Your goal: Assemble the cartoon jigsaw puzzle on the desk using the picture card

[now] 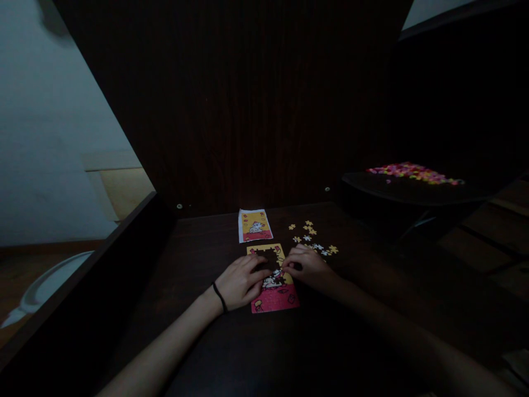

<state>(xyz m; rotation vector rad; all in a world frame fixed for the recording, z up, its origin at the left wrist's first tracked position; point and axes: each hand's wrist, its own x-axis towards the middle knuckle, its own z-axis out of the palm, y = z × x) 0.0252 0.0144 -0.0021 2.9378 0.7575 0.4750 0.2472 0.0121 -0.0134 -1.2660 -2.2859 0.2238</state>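
Observation:
A small yellow and red jigsaw puzzle (276, 300) lies on the dark wooden table (206, 342), with a gap in its upper part. My left hand (239, 281) rests on the puzzle's left side, fingers curled down onto it, a black band on the wrist. My right hand (308, 266) is at the puzzle's right edge, its fingers pinched together over the middle on what looks like a small piece. Loose yellow and white pieces (312, 238) lie scattered just beyond my right hand.
A printed reference picture (254, 225) lies behind the puzzle. A dark wooden panel (248, 110) rises at the table's back. A black surface with a colourful heap (413, 172) sits at the right. A pale round object (45, 286) shows on the floor at left.

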